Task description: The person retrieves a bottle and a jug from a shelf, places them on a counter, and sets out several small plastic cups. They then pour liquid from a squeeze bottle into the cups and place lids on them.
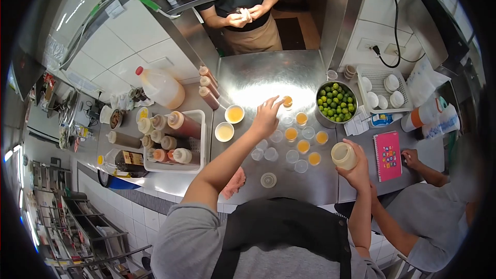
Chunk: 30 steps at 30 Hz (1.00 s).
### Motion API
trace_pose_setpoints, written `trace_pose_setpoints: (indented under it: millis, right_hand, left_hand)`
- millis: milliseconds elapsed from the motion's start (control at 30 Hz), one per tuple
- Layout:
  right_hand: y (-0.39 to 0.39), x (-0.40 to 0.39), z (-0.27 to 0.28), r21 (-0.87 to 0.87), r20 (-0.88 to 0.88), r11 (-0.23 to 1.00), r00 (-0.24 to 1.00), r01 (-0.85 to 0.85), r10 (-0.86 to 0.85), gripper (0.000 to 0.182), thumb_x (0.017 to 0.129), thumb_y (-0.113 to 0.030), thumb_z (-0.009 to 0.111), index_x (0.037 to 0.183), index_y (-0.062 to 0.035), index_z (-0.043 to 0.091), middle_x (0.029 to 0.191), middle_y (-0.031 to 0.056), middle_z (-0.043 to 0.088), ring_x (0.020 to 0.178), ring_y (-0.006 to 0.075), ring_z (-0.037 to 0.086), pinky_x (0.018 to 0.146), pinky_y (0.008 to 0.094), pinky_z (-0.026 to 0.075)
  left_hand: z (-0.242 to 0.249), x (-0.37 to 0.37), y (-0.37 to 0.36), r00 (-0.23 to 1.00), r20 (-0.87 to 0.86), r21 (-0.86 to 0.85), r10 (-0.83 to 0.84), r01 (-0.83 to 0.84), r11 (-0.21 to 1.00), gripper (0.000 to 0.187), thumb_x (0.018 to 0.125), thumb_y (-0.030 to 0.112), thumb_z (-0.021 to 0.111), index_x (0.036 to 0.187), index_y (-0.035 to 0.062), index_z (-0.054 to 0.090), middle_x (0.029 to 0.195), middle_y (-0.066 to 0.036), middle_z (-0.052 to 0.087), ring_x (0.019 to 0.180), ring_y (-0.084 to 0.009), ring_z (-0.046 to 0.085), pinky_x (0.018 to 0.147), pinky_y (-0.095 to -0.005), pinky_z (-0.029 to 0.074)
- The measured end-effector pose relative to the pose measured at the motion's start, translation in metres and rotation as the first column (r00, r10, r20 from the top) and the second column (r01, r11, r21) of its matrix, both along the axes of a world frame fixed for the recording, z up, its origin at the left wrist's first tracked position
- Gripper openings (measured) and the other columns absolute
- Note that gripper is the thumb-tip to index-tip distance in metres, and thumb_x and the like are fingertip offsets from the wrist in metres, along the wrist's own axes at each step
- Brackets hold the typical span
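Observation:
My left hand (267, 117) reaches over the steel counter, its fingertips at a small cup of orange sauce (287, 101); whether they grip it is hard to tell. My right hand (356, 171) is wrapped round an open, pale squeeze bottle (344, 155), tilted with its mouth upward. Between the hands stand several small clear cups, some with orange sauce (303, 146), others without (292, 156). Two white bowls of yellow liquid (224, 132) are left of my left hand. A clear round lid (268, 180) lies near the counter's front edge.
A pot of green limes (336, 102) stands behind my right hand. On the left are a bottle crate (205, 139) and a large jug (164, 88). A pink notebook (387, 156) lies right, beside a seated person (434, 212). Another person (253, 25) stands across the counter.

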State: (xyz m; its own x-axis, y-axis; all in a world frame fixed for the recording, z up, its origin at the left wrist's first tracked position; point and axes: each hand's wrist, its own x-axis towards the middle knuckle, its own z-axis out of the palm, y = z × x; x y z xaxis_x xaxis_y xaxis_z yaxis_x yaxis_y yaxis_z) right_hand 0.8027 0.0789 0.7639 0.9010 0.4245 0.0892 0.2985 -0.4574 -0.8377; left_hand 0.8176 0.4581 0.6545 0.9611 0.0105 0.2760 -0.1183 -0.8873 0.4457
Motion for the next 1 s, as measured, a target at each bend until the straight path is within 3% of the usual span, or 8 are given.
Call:
trace_pose_setpoints:
  millis: [133,333,533,600,633,700,733,1000]
  right_hand:
    - [0.004,-0.002,0.002,0.018,0.002,0.999,1.0,-0.026,0.026,0.081,0.058,-0.003,0.081,0.137,-0.0078,0.062,0.119,0.0114,0.065,0.115,0.0291,0.064,0.104,0.0387,0.049]
    - [0.012,-0.01,0.014,0.034,0.009,0.997,0.998,-0.067,0.066,0.077,0.06,-0.003,0.08,0.135,-0.0072,0.064,0.118,0.0112,0.064,0.114,0.0283,0.064,0.103,0.0373,0.048]
    - [0.019,-0.019,0.021,0.051,0.03,0.993,0.994,-0.108,0.107,0.076,0.061,-0.004,0.08,0.136,-0.0079,0.064,0.118,0.0114,0.064,0.114,0.0277,0.064,0.102,0.0371,0.049]
    - [0.019,-0.022,0.02,0.049,0.034,0.992,0.993,-0.116,0.114,0.076,0.061,-0.004,0.079,0.136,-0.0082,0.064,0.118,0.0115,0.064,0.114,0.0278,0.064,0.103,0.0374,0.049]
    - [0.02,-0.022,0.021,0.051,0.038,0.991,0.991,-0.127,0.126,0.076,0.062,-0.004,0.079,0.136,-0.0085,0.064,0.119,0.0116,0.064,0.114,0.0278,0.064,0.103,0.0376,0.049]
    - [0.019,-0.026,0.024,0.049,0.053,0.991,0.991,-0.127,0.125,0.074,0.063,-0.006,0.08,0.135,-0.0116,0.064,0.117,0.0117,0.066,0.113,0.0308,0.064,0.101,0.0404,0.05]
    - [0.019,-0.026,0.026,0.05,0.069,0.991,0.99,-0.127,0.124,0.072,0.064,-0.008,0.08,0.134,-0.0148,0.065,0.115,0.0117,0.067,0.112,0.0339,0.065,0.099,0.0432,0.052]
    - [0.005,-0.028,0.027,0.049,0.086,0.993,0.991,-0.109,0.104,0.073,0.063,-0.007,0.08,0.134,-0.0149,0.065,0.117,0.0109,0.068,0.112,0.0333,0.065,0.1,0.0432,0.052]
  left_hand:
    - [0.019,-0.085,-0.008,1.0,-0.012,-0.059,0.006,-0.007,0.998,0.077,0.074,-0.008,0.063,0.148,0.0132,0.052,0.15,-0.016,0.049,0.14,-0.0402,0.045,0.115,-0.0527,0.036]
    - [-0.006,-0.154,-0.006,0.996,-0.091,-0.182,0.008,-0.025,0.983,0.074,0.072,-0.007,0.064,0.142,0.0128,0.055,0.146,-0.015,0.051,0.135,-0.04,0.048,0.112,-0.0518,0.038]
    - [0.011,-0.168,-0.021,0.995,-0.058,-0.208,-0.086,0.072,0.976,0.073,0.074,0.004,0.082,0.142,0.0141,0.057,0.142,-0.012,0.056,0.13,-0.0359,0.052,0.111,-0.0489,0.039]
    - [0.017,-0.166,-0.026,0.974,-0.207,-0.014,-0.088,0.087,0.996,0.086,0.071,0.015,0.09,0.148,0.0163,0.052,0.147,-0.009,0.053,0.134,-0.0379,0.05,0.107,-0.0485,0.042]
    - [0.014,-0.163,-0.025,0.975,-0.204,-0.015,-0.091,0.09,0.996,0.086,0.071,0.015,0.09,0.148,0.0163,0.052,0.147,-0.009,0.053,0.134,-0.0379,0.05,0.107,-0.0485,0.042]
    - [0.003,-0.16,-0.022,0.969,-0.216,0.184,-0.122,0.163,0.969,0.093,0.07,0.022,0.092,0.152,0.0207,0.049,0.147,-0.005,0.052,0.129,-0.0335,0.049,0.103,-0.0462,0.042]
    - [-0.002,-0.158,-0.02,0.969,-0.214,0.183,-0.125,0.165,0.969,0.093,0.07,0.022,0.092,0.152,0.0207,0.049,0.147,-0.005,0.052,0.129,-0.0335,0.049,0.103,-0.0462,0.042]
    - [0.01,-0.151,-0.025,0.952,-0.283,0.318,-0.119,0.21,0.925,0.086,0.074,0.024,0.09,0.151,0.0245,0.051,0.142,-0.004,0.054,0.129,-0.0304,0.05,0.101,-0.0448,0.043]
